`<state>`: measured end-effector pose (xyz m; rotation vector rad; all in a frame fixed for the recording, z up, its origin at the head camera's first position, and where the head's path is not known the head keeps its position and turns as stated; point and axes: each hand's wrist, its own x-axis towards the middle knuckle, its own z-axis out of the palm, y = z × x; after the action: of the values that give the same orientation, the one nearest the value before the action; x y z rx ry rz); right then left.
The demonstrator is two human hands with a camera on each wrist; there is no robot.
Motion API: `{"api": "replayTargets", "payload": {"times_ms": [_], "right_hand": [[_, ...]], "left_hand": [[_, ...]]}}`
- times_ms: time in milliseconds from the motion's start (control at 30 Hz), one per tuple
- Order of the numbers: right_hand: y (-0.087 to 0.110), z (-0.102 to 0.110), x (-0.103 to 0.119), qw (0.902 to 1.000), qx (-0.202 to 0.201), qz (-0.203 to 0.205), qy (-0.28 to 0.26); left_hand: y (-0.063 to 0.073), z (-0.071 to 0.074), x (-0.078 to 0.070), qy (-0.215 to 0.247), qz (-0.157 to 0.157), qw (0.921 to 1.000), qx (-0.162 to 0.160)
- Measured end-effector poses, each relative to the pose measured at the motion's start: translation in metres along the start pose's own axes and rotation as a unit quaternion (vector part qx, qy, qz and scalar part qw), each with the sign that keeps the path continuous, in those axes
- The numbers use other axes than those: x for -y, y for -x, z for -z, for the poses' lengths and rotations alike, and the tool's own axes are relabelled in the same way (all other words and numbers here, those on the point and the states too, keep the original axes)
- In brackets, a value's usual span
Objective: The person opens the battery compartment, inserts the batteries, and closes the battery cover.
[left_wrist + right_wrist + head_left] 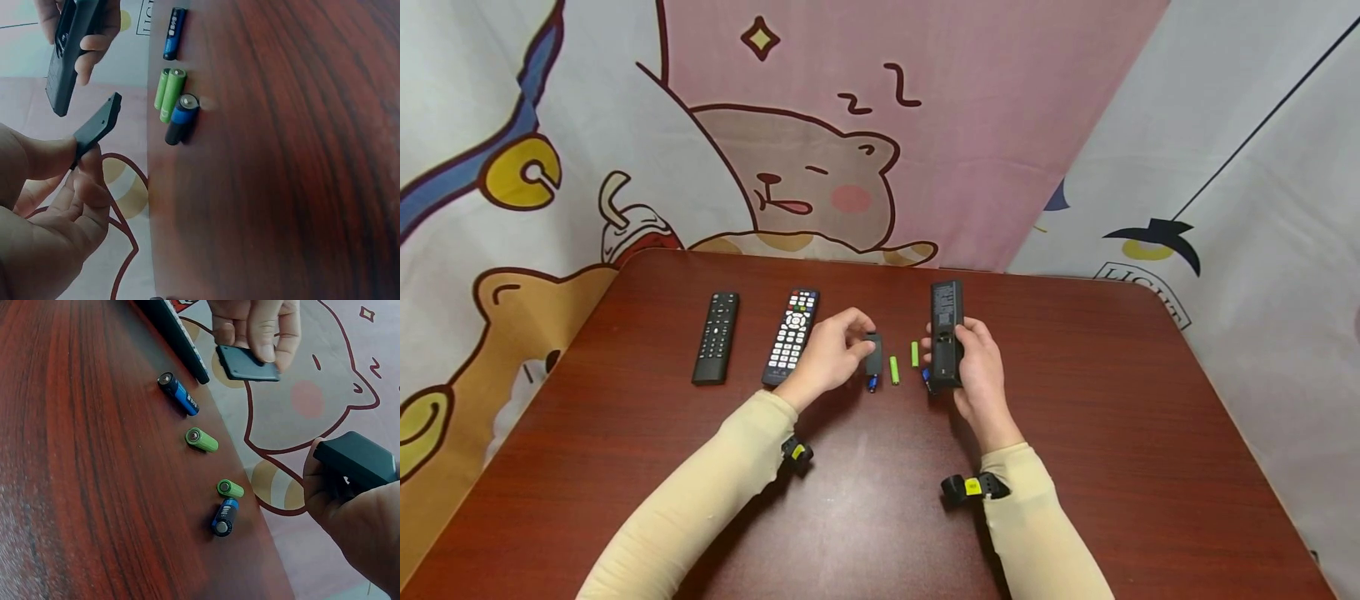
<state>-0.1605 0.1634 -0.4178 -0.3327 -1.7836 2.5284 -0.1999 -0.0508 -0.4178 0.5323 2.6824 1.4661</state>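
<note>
Between thumb and fingers, my left hand (pixel 831 354) pinches a small dark battery cover (pixel 100 127) by one end, raised above the table. To its right, my right hand (pixel 983 367) grips a black remote control (pixel 947 307), its labelled back towards the head camera. The battery bay shows partly beside the thumb; whether anything lies in it I cannot tell. Below the two hands lie two green batteries (pixel 202 440) and two blue-and-black batteries (pixel 179 395). In the head view, the right-hand blue one is partly hidden by the remote.
Left of my left hand lies a dark remote with white buttons (pixel 790 333), partly covered by that hand. Farther left is a black remote (pixel 716 337). All this is on a reddish-brown wooden table (pixel 1112 417), with a cartoon-printed cloth (pixel 985 125) behind it.
</note>
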Motion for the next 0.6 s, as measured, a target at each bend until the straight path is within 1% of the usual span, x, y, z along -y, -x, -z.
{"api": "replayTargets", "payload": {"times_ms": [300,600], "right_hand": [[0.001,0.001,0.002,0.9999,-0.006,0.003,0.014],[0.001,0.000,0.002,0.9999,-0.004,0.003,0.015]], "left_hand": [[-0.001,0.002,0.007,-0.030,0.023,0.9993,0.008],[-0.002,0.003,0.015,-0.053,0.055,0.9966,0.030]]}}
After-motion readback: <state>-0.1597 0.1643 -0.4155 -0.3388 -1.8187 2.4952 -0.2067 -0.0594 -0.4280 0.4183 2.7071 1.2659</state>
